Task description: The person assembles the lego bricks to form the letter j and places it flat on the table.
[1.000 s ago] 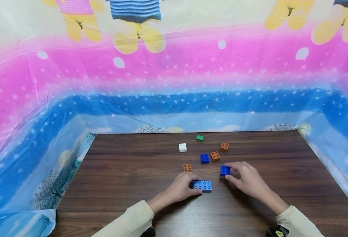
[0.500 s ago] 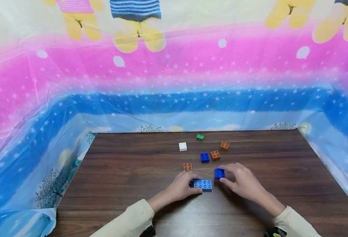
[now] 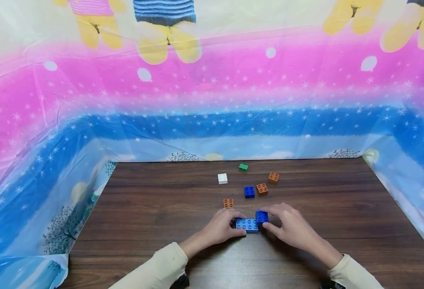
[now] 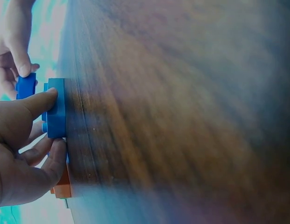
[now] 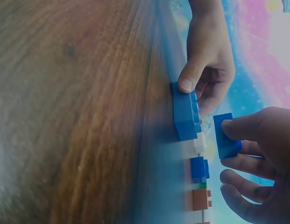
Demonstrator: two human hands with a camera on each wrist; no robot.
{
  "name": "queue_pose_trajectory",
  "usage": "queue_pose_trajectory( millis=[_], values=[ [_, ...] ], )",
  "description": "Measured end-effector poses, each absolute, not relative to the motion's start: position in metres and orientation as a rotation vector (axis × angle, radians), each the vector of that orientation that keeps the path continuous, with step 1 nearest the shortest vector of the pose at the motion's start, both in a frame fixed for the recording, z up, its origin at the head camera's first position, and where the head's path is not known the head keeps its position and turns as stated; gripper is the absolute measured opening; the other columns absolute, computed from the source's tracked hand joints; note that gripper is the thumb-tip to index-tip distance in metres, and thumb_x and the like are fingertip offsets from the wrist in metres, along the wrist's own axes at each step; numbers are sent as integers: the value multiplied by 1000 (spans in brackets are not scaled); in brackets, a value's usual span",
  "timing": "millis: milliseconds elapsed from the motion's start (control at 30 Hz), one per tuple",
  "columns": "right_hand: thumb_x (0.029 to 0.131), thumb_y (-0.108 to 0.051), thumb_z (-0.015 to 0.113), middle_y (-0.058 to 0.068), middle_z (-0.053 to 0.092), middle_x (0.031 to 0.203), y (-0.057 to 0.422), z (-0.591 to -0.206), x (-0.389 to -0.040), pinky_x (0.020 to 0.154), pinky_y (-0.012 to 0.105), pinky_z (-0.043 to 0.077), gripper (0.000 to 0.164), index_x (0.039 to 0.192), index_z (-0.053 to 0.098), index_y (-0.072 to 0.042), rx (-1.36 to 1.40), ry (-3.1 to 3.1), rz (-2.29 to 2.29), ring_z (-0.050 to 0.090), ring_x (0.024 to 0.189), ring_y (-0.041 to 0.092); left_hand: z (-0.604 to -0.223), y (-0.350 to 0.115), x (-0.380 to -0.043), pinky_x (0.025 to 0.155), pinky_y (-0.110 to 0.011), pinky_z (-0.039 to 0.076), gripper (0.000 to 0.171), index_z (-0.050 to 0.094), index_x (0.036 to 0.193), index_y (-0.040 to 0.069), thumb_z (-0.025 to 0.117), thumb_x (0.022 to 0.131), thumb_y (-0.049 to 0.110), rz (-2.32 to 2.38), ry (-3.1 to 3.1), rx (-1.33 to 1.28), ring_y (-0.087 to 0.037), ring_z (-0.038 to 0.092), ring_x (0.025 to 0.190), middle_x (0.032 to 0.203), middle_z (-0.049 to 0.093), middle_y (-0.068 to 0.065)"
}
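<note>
A light blue brick (image 3: 246, 225) with two rows of studs lies on the table. My left hand (image 3: 219, 226) pinches it at its left end, thumb on the near side and fingers on the far side. Between thumb and fingers my right hand (image 3: 292, 224) holds a dark blue square brick (image 3: 262, 217), studs up. In the right wrist view this dark blue brick (image 5: 225, 135) is raised off the table, higher than the light blue brick (image 5: 184, 114). From the head it appears at the light blue brick's right end; whether they touch I cannot tell.
Beyond my left hand lies an orange brick (image 3: 228, 203). Farther back are another dark blue brick (image 3: 249, 192), two orange bricks (image 3: 262, 189), a white brick (image 3: 222, 178) and a small green brick (image 3: 243, 167). A printed cloth (image 3: 212, 124) walls the table's back and sides.
My right hand has moved left and slightly nearer with the dark blue brick, up to the light blue brick's right end. My left hand has stayed in place.
</note>
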State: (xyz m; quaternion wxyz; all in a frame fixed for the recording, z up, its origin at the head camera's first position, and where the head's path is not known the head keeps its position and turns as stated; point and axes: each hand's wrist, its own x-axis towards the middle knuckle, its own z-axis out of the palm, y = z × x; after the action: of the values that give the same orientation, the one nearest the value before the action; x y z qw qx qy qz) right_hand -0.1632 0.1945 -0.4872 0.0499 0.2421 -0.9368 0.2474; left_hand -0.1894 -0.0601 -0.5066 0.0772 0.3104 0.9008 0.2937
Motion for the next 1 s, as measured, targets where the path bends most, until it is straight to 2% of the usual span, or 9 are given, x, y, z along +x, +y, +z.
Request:
queue_pose_trajectory(
  millis=[533, 767, 1000],
  values=[
    [90, -28, 80, -3, 73, 120, 190, -493, -160, 85, 42, 56, 42, 129, 71, -16, 774, -2869, 761, 66, 106, 16, -506, -60, -189, 101, -39, 46, 39, 74, 121, 14, 83, 86, 30, 889, 2710, 932, -10, 65, 104, 116, 74, 2],
    [89, -29, 80, -4, 73, 118, 190, -495, -159, 80, 36, 54, 42, 128, 71, -16, 787, -2877, 756, 65, 100, 13, -506, -60, -189, 100, -39, 45, 39, 74, 121, 15, 83, 86, 30, 899, 2699, 921, -10, 65, 104, 117, 74, 2],
    [89, -29, 80, -3, 73, 117, 189, -497, -159, 83, 40, 55, 42, 128, 71, -15, 800, -2870, 745, 66, 102, 15, -505, -60, -188, 99, -38, 46, 39, 74, 121, 15, 83, 86, 30, 897, 2701, 924, -10, 65, 104, 117, 74, 2]
  ],
)
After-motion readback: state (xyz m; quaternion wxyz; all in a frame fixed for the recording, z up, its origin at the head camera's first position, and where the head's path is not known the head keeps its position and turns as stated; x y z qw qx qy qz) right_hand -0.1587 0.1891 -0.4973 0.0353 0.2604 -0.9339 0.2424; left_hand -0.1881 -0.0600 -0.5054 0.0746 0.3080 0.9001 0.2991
